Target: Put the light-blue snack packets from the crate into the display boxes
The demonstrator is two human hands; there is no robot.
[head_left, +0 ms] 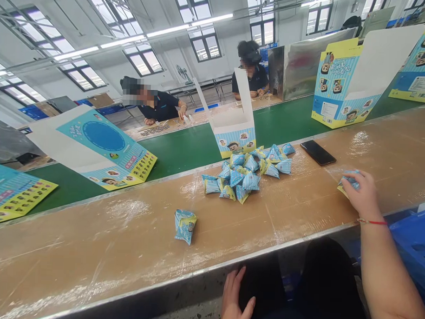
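At the right of the brown tabletop, my right hand [362,192] grips a small blue and yellow packet [351,181], its fingers closed over the top. My left hand [234,297] rests below the table edge by my leg, fingers spread and holding nothing. A pile of similar pillow-shaped packets [237,176] lies at the table's middle, toward the far side. One single packet [185,226] sits apart, nearer to me and left of the pile. Behind the pile stands an open printed box [235,137] with its flaps up.
A black phone [318,152] lies right of the pile. Along the green conveyor belt [178,153] stand more open boxes, such as a left box [120,151] and a right box [340,89]. Two people sit across the belt. Blue plastic [410,245] hangs at my right.
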